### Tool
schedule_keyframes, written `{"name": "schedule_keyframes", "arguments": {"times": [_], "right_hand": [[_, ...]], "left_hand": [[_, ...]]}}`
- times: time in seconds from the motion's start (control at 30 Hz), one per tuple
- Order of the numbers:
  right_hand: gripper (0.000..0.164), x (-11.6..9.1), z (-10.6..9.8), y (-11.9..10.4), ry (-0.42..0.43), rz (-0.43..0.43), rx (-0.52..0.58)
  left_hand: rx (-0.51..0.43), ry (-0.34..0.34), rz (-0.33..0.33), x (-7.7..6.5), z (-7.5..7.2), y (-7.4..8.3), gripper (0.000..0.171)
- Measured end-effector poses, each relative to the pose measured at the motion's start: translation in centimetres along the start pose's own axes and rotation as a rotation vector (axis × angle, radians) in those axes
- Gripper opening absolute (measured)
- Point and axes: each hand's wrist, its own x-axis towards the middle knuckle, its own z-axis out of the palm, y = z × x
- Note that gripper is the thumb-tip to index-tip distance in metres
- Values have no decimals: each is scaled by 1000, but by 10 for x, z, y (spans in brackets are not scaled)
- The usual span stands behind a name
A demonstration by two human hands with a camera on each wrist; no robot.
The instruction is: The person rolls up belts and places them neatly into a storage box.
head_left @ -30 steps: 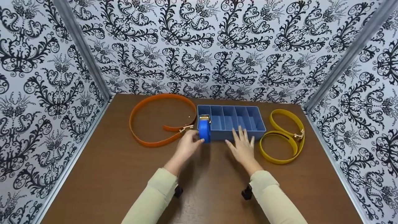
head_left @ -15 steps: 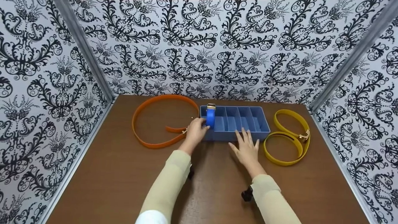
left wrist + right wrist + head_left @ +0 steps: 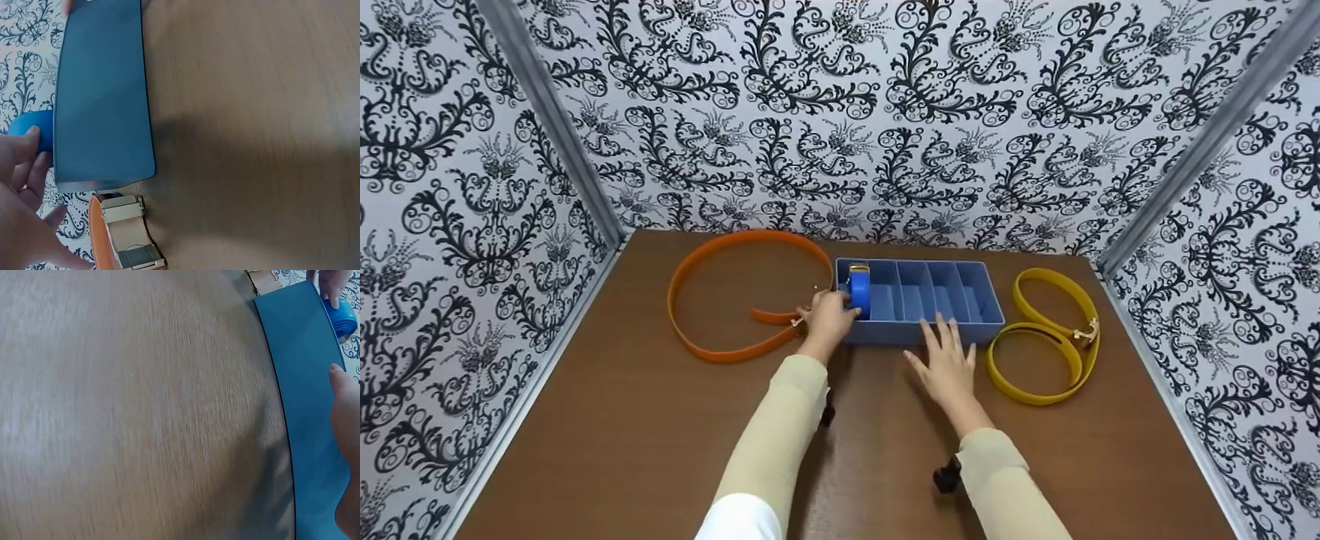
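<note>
A coiled blue belt with a gold buckle stands on edge, partly down in the leftmost compartment of a blue-grey divided box. My left hand pinches the roll between thumb and fingers at the box's front left corner. In the right wrist view, the layered end of the blue coil shows above the box rim. My right hand lies with straight, spread fingers at the box's front wall, fingertips right at the rim, holding nothing.
An orange belt lies in a wide loop left of the box; its buckle is close to my left hand. On the right is a looped yellow belt. Patterned walls enclose the brown table at the back and sides.
My left hand has carried the coiled blue belt from in front of the box up over its front wall, then down into the left compartment. My right hand has stayed at the box front.
</note>
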Motion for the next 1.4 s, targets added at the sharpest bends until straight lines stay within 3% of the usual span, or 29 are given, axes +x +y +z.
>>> {"name": "schedule_keyframes", "arguments": {"times": [0.33,0.53,0.77,0.87,1.13,1.4], "right_hand": [[72,0,1,0,3,2,-1],[73,0,1,0,4,6,-7],[73,0,3,0,7,15,-13],[73,-1,5,0,16,10,-6],[73,-5,6,-1,80,-14,-13],[73,-2,4,-1,41,-6,-12]], "left_hand": [[81,-12,-83,6,3,13,28],[142,10,-89,8,6,20,24],[253,-93,-101,13,9,24,25],[268,-107,-97,12,9,25,25],[226,-20,-61,8,10,19,19],[158,92,-52,7,0,12,14]]}}
